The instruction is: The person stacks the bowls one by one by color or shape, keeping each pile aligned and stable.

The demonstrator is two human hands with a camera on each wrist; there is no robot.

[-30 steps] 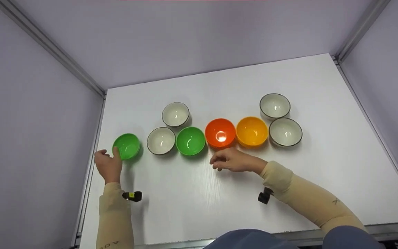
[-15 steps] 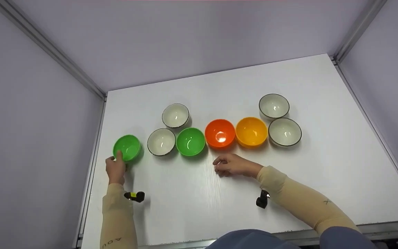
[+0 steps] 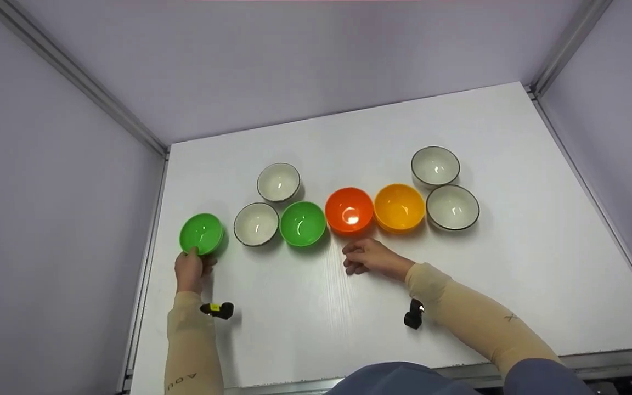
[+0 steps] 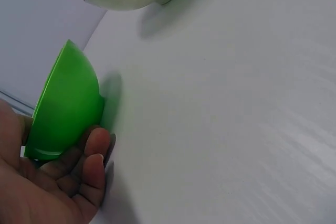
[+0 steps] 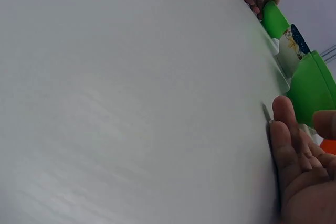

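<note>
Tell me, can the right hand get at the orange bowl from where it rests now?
Probably yes. The right hand rests on the white table just in front of the orange bowl, with only bare surface between them. The green bowl and yellow bowl flank it closely, leaving the near side free.

Bright even overhead light, soft shadows, glare in bowls, blurred wrist views

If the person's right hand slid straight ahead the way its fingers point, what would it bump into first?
Probably the nearer green bowl. The right hand rests on the table, fingers aimed left and slightly away; depth is hard to judge, so it might just slip past.
</note>
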